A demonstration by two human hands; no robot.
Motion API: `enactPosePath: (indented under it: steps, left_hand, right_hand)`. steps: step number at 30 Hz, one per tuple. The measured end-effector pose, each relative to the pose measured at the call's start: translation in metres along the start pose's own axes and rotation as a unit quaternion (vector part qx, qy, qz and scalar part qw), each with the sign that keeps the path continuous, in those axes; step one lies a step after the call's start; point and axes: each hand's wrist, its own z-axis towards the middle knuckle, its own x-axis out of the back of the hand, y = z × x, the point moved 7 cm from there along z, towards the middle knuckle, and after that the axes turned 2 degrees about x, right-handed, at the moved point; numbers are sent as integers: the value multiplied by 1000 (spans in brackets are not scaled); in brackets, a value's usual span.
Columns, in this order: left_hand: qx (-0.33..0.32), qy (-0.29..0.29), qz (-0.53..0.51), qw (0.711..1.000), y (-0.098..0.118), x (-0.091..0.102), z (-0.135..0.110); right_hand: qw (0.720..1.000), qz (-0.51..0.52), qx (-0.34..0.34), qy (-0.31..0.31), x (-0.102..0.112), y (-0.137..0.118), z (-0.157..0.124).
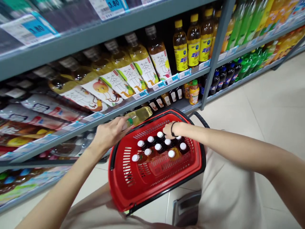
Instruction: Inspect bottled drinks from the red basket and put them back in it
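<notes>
My left hand (113, 130) is closed round the neck end of a green-capped bottle (142, 115) of pale yellow drink. That bottle lies tilted, its base pointing right, between the lower shelf and the far rim of a red shopping basket (119, 190). Inside the basket stand several small bottles (158, 147) with white caps, some dark and some amber. My right hand (168, 130), a dark band at its wrist, reaches down among them at the basket's far side. Its fingers are curled; their tips, and anything in them, are hidden.
Shelves of drinks (133, 68) run along the far side, with price tags on their edges. Yellow-labelled bottles (181, 47) stand near a shelf upright (218, 41). Small bottles (166, 99) line the lower shelf behind the basket. Pale tiled floor (267, 95) lies to the right.
</notes>
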Motion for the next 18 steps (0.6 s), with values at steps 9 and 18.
enactPosePath:
  steps: [9, 18]
  left_hand:
    - [-2, 258, -196, 946, 24, 150, -50]
    - [260, 82, -544, 793, -25, 30, -27]
  right_hand:
    - [983, 143, -23, 113, 50, 8, -11]
    - [663, 727, -7, -178, -46, -78, -3]
